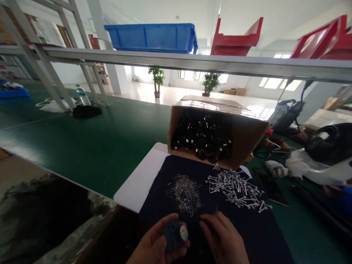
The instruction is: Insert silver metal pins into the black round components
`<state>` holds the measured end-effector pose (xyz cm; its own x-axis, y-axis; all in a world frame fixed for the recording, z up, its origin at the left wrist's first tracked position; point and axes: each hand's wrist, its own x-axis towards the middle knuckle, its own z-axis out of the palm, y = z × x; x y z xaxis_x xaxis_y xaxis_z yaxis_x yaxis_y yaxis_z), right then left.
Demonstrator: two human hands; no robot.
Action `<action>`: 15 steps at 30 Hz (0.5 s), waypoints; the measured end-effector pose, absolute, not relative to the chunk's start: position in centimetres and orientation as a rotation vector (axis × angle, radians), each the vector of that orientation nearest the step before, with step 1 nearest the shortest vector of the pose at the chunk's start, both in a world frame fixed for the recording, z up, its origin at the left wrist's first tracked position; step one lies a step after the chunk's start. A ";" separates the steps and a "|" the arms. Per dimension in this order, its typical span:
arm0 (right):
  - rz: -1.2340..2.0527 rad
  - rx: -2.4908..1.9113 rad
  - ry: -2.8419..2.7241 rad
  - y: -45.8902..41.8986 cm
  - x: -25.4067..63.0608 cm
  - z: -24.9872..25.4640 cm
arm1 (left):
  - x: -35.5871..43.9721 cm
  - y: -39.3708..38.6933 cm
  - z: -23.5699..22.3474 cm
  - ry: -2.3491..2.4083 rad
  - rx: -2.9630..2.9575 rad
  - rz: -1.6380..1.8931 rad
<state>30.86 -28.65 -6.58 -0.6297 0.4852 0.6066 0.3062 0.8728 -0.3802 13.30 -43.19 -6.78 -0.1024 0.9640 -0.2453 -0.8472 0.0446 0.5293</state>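
Observation:
My left hand [158,244] is closed around a dark blocky part [172,236] with a round, shiny pale disc [183,233] on its right side. Just to the right, my right hand [224,238] has its thumb and forefinger close together; whatever is between the fingertips is too dark and small to make out. Both hands are over a dark cloth [154,205]. Beyond them lies a pile of small thin metal pins [185,194], and to its right a heap of longer headed metal pins [238,187].
A cardboard box [250,141] on its side, with many black parts [202,135], stands behind the piles. At right are a phone [271,186] and a black-and-white fan [330,146]. A shelf [165,58] with a blue bin [151,37] spans above the green table [90,146].

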 end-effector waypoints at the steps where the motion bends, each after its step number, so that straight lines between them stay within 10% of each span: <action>1: 0.255 -0.630 -2.276 -28.1 30.9 -6.9 | 13.3 -42.6 -6.6 0.641 0.212 1.600; 15: 0.167 -0.664 -2.378 -27.5 29.6 -8.7 | 14.9 -38.2 -6.3 0.629 0.127 1.800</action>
<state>29.56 -27.53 -8.74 -0.6569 0.5022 0.5624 0.4186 0.8633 -0.2820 14.93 -38.17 -6.30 -0.3281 0.9170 -0.2267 -0.8587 -0.1895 0.4761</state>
